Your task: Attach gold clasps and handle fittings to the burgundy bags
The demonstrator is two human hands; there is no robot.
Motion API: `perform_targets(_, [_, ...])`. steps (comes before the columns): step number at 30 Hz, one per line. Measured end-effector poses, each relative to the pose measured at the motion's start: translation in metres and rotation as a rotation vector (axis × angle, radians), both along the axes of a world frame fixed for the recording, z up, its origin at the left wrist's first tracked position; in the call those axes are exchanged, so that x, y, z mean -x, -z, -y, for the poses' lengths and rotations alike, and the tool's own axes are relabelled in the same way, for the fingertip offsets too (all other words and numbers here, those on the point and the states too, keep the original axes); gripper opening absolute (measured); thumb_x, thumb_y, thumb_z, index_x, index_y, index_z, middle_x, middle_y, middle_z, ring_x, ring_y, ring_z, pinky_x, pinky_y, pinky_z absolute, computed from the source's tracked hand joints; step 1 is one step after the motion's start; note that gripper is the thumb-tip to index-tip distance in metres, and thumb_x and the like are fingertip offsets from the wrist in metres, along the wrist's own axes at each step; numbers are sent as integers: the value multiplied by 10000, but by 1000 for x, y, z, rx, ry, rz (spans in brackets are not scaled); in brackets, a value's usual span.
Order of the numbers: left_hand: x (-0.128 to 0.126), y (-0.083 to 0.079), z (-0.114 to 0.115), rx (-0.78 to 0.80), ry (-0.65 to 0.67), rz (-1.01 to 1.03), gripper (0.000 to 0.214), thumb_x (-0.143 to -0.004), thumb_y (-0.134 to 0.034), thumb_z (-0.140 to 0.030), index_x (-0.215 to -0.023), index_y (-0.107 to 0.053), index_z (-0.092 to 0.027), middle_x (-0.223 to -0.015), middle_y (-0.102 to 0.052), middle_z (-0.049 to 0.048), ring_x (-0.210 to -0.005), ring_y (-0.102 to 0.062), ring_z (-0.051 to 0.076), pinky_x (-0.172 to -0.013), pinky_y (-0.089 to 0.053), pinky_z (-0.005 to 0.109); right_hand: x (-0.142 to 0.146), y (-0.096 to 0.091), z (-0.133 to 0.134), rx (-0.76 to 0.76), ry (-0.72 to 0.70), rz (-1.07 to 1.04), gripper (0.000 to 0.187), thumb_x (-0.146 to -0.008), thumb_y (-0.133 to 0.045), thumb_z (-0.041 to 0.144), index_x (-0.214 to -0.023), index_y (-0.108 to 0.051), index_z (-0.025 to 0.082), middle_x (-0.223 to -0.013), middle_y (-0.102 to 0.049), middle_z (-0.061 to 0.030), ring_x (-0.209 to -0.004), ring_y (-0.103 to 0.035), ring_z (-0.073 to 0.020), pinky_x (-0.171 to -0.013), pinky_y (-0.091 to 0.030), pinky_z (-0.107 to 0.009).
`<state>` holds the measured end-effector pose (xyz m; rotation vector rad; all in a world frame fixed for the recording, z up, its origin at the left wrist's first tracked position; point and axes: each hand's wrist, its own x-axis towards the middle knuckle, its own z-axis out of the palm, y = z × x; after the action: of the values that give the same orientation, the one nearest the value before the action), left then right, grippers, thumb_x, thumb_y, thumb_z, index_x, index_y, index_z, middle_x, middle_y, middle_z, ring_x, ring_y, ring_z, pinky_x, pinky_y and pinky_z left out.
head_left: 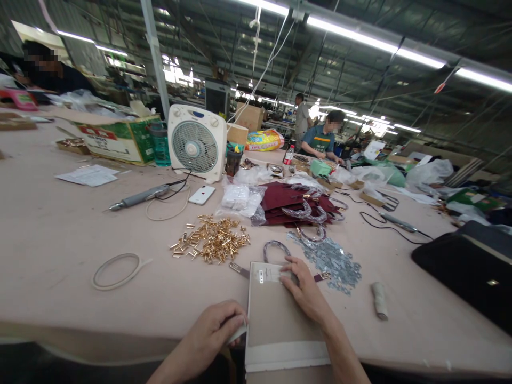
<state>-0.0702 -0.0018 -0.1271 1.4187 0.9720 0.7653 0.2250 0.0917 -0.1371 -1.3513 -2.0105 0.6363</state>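
A flat beige panel with a white border (276,320) lies at the table's near edge. My right hand (306,290) rests on its upper right part, fingers stretched flat near a small metal fitting (261,276). My left hand (216,330) is curled at the panel's left edge, fingers closed on a small white piece I cannot make out. A wrapped curved handle (276,246) with strap ends sticks out from behind the panel's top.
A pile of gold metal fittings (212,240), grey metal pieces (332,258), dark red pieces (292,208), a white fan (196,141), an electric screwdriver (140,198), a tape loop (116,271), a black bag (472,272). Other people work at the far side.
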Motion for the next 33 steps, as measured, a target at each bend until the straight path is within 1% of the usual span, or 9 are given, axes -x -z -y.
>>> perform_targets(3, [2,0,-1,11,13,74,406,-1012,-530,-543,-957,-670,-166,-850,-649,35,-792,-605,174,-739,-488,268,-3,4,-3,-6,17,2,418,-959,-646,378,-1363,-616,275,-1402,-612,-93,-1356,-519,-273,-1194,-366,-489])
perform_targets(8, [5,0,-1,-108,-5,159,397,-1029,-516,-522,-946,-699,-180,-1052,-678,84,-1019,-637,221,-954,-491,338,5,14,-13,-74,87,13,242,-1002,-569,376,-1086,-750,240,-1132,-741,-96,-1138,-643,-282,-1055,-469,-459])
perform_targets(12, [1,10,1,35,-46,177,418,-1016,-529,-565,-1027,-690,-179,-906,-710,64,-829,-675,182,-781,-542,298,16,23,-17,-203,245,2,276,-995,-551,386,-1023,-776,229,-1026,-771,-99,-1011,-687,-281,-948,-516,-423])
perform_targets(18, [-6,18,3,35,-105,93,496,-983,-593,-533,-1269,-700,-142,-797,-697,41,-627,-631,137,-625,-536,266,18,25,-12,-229,301,-78,329,-990,-536,419,-1100,-762,206,-1107,-763,-126,-1086,-672,-303,-1031,-484,-485])
perform_targets(20, [-6,18,4,30,-94,71,578,-987,-598,-482,-1465,-569,-158,-814,-697,32,-640,-636,141,-654,-550,283,17,21,-7,-232,342,-143,351,-978,-550,447,-1140,-742,201,-1162,-751,-125,-1096,-672,-297,-1022,-498,-488])
perform_targets(23, [-5,17,4,23,-70,54,775,-1000,-570,-421,-1654,-213,-208,-868,-680,13,-654,-641,146,-649,-554,288,20,9,9,-230,413,-266,360,-961,-593,477,-1151,-727,203,-1164,-749,-114,-1047,-689,-277,-963,-540,-452])
perform_targets(25, [-5,16,5,1,-55,29,789,-1008,-536,-391,-1665,-141,-204,-887,-668,14,-664,-645,150,-659,-553,290,27,-2,27,-163,345,-315,328,-963,-618,468,-1142,-723,214,-1122,-758,-100,-1003,-703,-260,-917,-563,-418])
perform_targets(30, [-5,9,7,-45,-18,-49,701,-1001,-478,-280,-1650,-218,-231,-900,-689,13,-704,-664,161,-716,-540,291,58,-26,71,-54,-210,-173,208,-998,-620,334,-1170,-714,266,-1164,-736,-75,-1058,-695,-234,-919,-576,-360])
perform_targets(33, [-4,6,7,-59,-20,-97,680,-981,-463,-227,-1634,-274,-245,-838,-691,-4,-710,-674,175,-740,-539,298,75,-31,79,-56,-363,-46,247,-1024,-574,275,-1249,-676,276,-1219,-712,-82,-1121,-675,-235,-987,-554,-380])
